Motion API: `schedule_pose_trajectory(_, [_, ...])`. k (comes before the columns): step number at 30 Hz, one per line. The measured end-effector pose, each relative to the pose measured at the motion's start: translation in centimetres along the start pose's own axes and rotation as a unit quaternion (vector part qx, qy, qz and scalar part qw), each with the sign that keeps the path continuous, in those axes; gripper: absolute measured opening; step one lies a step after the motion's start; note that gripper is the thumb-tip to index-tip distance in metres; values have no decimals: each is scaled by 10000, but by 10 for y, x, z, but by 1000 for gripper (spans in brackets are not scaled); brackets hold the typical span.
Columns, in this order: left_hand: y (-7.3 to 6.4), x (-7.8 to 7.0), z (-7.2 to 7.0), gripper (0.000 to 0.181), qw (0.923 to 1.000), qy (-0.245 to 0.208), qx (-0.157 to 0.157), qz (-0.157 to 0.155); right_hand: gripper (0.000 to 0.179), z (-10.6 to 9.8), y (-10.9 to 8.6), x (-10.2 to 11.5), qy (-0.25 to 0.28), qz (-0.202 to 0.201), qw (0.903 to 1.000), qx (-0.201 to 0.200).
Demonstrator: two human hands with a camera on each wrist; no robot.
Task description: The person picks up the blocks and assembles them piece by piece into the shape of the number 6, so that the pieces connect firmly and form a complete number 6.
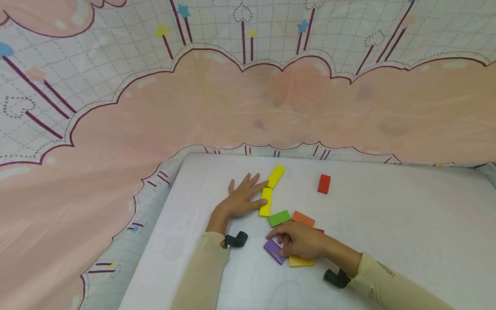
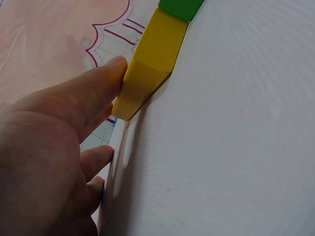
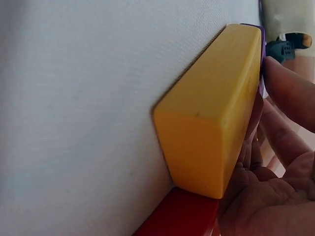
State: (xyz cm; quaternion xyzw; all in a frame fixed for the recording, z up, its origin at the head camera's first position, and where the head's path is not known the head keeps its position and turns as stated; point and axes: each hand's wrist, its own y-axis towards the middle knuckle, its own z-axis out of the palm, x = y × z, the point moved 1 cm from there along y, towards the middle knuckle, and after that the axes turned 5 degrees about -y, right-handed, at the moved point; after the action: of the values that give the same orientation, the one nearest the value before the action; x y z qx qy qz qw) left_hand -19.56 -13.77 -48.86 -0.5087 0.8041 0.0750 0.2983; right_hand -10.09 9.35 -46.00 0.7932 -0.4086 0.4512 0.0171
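Observation:
My left hand (image 1: pixel 243 199) lies with fingers spread on the table, left of two yellow blocks laid end to end. Its thumb touches the nearer yellow block (image 1: pixel 265 207); the left wrist view shows the thumb against that yellow block (image 2: pixel 156 46). The farther yellow block (image 1: pixel 276 175) is by its fingertips. My right hand (image 1: pixel 304 239) bends over a purple block (image 1: pixel 273 251) and pinches it between thumb and index finger. Close by lie a green block (image 1: pixel 279 218), an orange block (image 1: pixel 303 218), a partly hidden red block (image 3: pixel 182 214) and an amber block (image 3: pixel 206 83).
Another red block (image 1: pixel 323 184) sits apart at the back right. Everything lies on a white table (image 1: pixel 407 215). A patterned cloth (image 1: pixel 232 103) hangs behind and left of it. Each wrist carries a small black camera (image 1: pixel 237 239).

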Motion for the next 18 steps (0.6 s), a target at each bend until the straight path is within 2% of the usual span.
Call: schedule_pose_trajectory(18, [-2,0,1,69,10000,-33,-25,25,37,2,0,1,82,-8,10000,8])
